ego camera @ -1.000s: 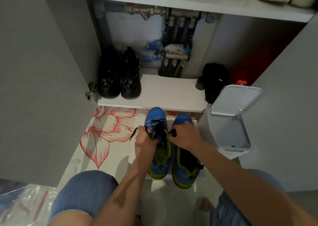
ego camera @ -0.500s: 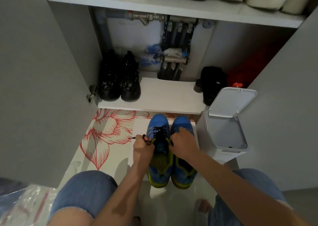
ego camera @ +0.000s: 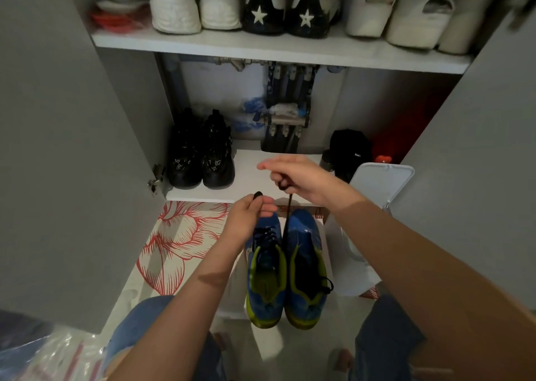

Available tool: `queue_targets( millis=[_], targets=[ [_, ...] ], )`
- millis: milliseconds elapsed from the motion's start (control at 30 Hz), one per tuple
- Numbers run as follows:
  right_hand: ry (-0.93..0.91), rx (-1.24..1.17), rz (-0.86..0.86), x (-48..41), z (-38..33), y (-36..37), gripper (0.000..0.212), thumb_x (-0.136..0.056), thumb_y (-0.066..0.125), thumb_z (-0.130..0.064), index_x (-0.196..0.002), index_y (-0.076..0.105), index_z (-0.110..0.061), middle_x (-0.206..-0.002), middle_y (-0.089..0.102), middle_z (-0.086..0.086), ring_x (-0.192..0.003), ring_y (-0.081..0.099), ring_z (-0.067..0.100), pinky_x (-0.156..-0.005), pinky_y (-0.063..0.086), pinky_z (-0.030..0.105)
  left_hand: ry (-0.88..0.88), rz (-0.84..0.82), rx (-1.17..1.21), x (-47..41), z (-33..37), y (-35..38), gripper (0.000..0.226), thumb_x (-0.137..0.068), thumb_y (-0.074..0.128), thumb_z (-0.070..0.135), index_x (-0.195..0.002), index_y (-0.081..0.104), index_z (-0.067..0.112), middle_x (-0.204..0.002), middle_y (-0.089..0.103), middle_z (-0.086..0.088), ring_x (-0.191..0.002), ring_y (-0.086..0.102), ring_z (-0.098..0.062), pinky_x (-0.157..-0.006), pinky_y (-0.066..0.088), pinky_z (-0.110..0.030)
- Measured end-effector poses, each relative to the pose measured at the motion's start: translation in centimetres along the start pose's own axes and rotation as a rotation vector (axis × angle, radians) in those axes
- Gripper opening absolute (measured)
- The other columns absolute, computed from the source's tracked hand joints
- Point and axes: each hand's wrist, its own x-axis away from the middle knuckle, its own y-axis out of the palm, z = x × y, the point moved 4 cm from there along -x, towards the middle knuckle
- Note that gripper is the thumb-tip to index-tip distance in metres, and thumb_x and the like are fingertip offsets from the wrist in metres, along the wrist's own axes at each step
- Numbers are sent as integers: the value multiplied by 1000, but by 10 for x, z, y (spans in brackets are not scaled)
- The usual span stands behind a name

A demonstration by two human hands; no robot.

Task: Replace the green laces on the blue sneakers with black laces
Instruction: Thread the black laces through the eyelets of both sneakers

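Two blue sneakers with yellow-green lining stand side by side on the floor, toes toward the cupboard: the left sneaker (ego camera: 265, 276) and the right sneaker (ego camera: 304, 267). A black lace (ego camera: 287, 218) runs through the left sneaker's front eyelets. My left hand (ego camera: 249, 218) pinches one lace end above that sneaker's toe. My right hand (ego camera: 301, 177) is raised higher, over the low shelf, and pinches the other end, so the lace hangs taut below it. A black lace also lies in the right sneaker's opening.
An open cupboard faces me, its grey doors swung out at both sides. Black boots (ego camera: 200, 151) stand on the low white shelf (ego camera: 249, 183). A white lidded bin (ego camera: 374, 195) stands right of the sneakers. Several shoes fill the upper shelf (ego camera: 278, 47). A red-flowered mat (ego camera: 179, 241) covers the floor.
Both hands have lifted off the left sneaker and pulled the lace ends upward, the right hand higher. The view has tilted up, showing the upper shelf of shoes.
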Motion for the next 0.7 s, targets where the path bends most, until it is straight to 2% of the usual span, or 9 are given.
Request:
queue_targets(
  millis=[67,167,267,333,433,500,567,633,700],
  targets=[
    [11,-184,-25,-4,-13,9,17,-93,53,-18,-101,64,-7,-60,46,-4,-49,38,4,-36,25,14,24,-51,-5,3,16,7,34,-102,32,11,-119,52,-11,-100,60,-18,-65,60,-6,-56,43,-8],
    [17,-317,-37,-8,-21,19,20,-93,42,-9,-98,61,-5,-63,43,-2,-50,36,5,-37,26,15,60,-114,67,3,37,13,28,-103,32,14,-114,53,-1,-98,63,-17,-61,63,-2,-62,48,-14],
    [-11,-421,-1,-10,-21,19,27,-90,32,0,-98,58,-2,-65,41,1,-54,34,8,-38,26,15,70,-112,78,2,47,11,27,-102,34,14,-113,54,0,-89,66,-12,-58,64,0,-56,48,-10],
    [-62,-472,38,-10,-22,14,31,-89,30,5,-102,57,0,-66,42,2,-55,35,9,-39,28,15,86,-121,62,1,49,8,29,-102,34,15,-114,55,-2,-90,66,-11,-60,64,2,-58,48,-8],
    [-130,-429,47,-11,-23,6,37,-88,29,14,-112,53,1,-70,45,3,-57,38,10,-44,33,15,109,-156,-5,1,50,8,34,-103,31,16,-116,56,-2,-86,66,-8,-67,64,-5,-67,48,-13],
    [-171,-333,33,-10,-23,3,38,-91,31,14,-118,52,-2,-77,52,5,-61,46,12,-53,43,16,118,-147,-14,2,51,8,35,-103,30,17,-116,56,-3,-78,62,-4,-69,60,-9,-68,47,-15],
    [-252,-288,58,-9,-25,-1,39,-91,38,13,-124,48,-6,-90,61,8,-75,61,17,-73,54,21,140,-126,2,2,50,8,36,-103,31,19,-112,59,-1,-72,56,-1,-66,55,-8,-61,46,-11],
    [-330,-322,88,-8,-26,-9,47,-88,46,15,-130,43,-8,-105,64,13,-89,66,23,-87,55,29,163,-119,35,2,49,7,34,-104,30,21,-102,61,7,-67,47,1,-60,45,-7,-56,41,-13],
    [-360,-358,101,-6,-28,-15,55,-86,52,15,-134,40,-8,-115,62,17,-96,67,27,-91,54,33,195,-121,65,1,50,7,32,-104,30,22,-93,59,14,-63,37,3,-57,33,-7,-56,31,-18]
  ],
)
